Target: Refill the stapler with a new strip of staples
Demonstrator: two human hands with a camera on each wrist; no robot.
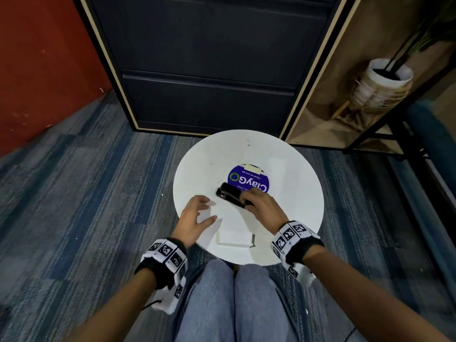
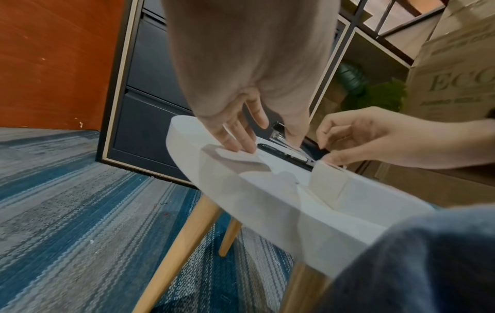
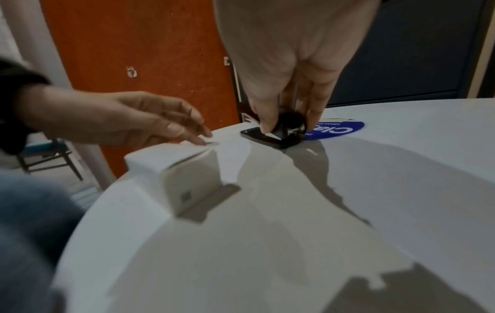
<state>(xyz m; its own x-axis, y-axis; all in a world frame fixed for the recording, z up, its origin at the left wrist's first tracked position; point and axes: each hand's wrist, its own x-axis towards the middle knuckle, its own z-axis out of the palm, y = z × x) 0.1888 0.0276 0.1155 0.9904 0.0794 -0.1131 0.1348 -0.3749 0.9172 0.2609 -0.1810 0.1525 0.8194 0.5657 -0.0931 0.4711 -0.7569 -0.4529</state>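
A black stapler (image 1: 229, 193) lies on the round white table (image 1: 291, 193), partly over a purple sticker (image 1: 249, 177). My right hand (image 1: 249, 199) grips its near end, thumb and fingers on either side (image 3: 278, 135). In the wrist views its upper arm (image 2: 278, 130) looks lifted off the base (image 2: 284, 153). My left hand (image 1: 209, 211) is open with fingers spread just left of the stapler, fingertips (image 2: 235, 146) on the tabletop. A small white staple box (image 1: 234, 238) sits near the table's front edge. No staple strip shows plainly.
A dark drawer cabinet (image 1: 209, 70) stands behind the table, with a red wall (image 1: 44, 65) to the left and an open shelf with a potted plant (image 1: 385, 80) to the right. My knees (image 1: 234, 292) are under the front rim. Striped carpet lies all round.
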